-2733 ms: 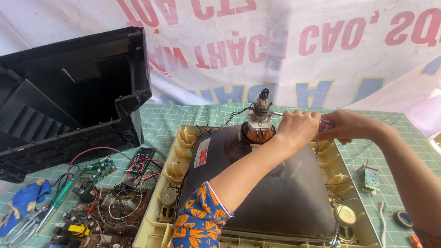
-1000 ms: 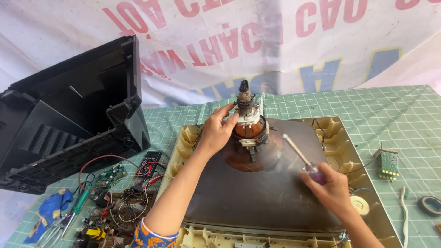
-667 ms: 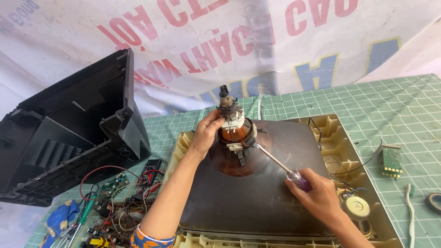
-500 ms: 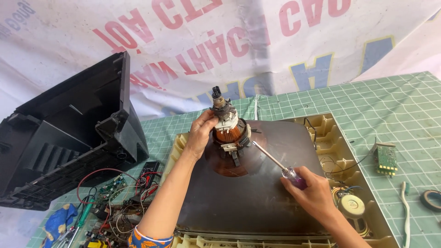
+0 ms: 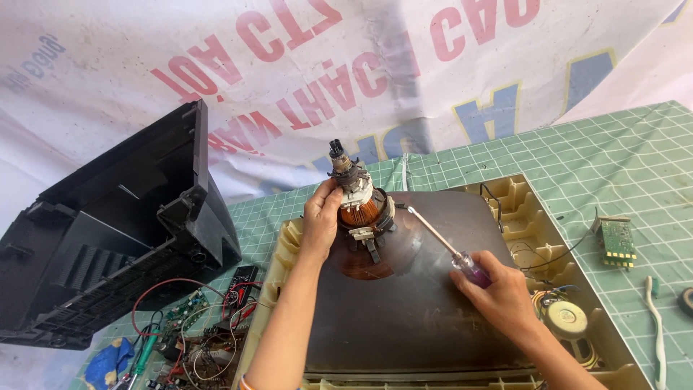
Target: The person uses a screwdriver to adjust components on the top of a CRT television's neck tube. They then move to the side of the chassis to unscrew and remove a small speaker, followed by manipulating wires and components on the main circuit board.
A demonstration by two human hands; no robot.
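The picture tube (image 5: pixel 411 303) lies face down in its cream front frame (image 5: pixel 538 217) on the desk (image 5: pixel 613 155), its neck rising at the far middle with the copper-wound yoke (image 5: pixel 363 209) around it. The left hand (image 5: pixel 320 217) is wrapped around the yoke's left side, holding it, while the right hand (image 5: pixel 494 289), nearer the viewer and to the yoke's right, is closed on the purple handle of a screwdriver (image 5: pixel 444 244). The screwdriver's long axis slants up and left from that hand, and its tip sits just beside the yoke's right edge, near the clamp at its base; whether it touches is unclear.
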